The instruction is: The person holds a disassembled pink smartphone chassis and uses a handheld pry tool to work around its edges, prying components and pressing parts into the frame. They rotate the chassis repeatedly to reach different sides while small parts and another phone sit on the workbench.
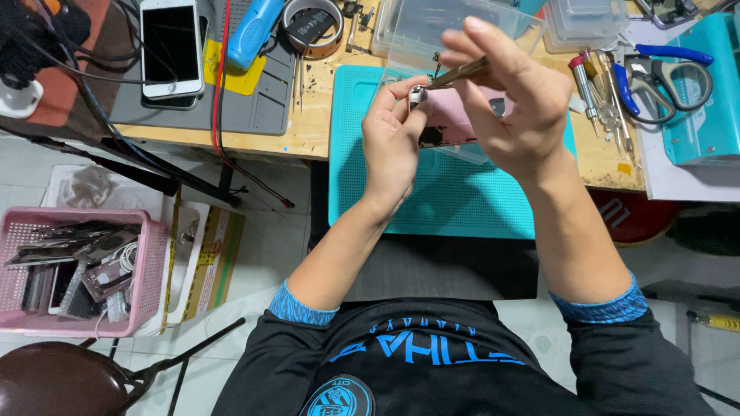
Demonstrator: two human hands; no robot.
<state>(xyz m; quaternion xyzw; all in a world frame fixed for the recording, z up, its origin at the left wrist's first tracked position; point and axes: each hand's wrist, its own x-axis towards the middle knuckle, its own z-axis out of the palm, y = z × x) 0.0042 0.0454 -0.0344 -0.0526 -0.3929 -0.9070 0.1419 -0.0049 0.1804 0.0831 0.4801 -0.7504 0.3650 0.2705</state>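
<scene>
Small metal part [417, 95] pinched in left hand [391, 142], too tiny to identify. Pink phone housing [455, 123] mostly hidden behind both hands. Tool [456, 73] in right hand [509, 100], tip too small to tell. Teal machine [705, 85] cut off by right edge.

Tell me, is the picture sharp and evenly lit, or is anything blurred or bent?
Head view: light is even and soft, shadows faint; the hands, left and right, and the tweezers look sharp; the wide lens bends the wooden bench edge slightly.
</scene>
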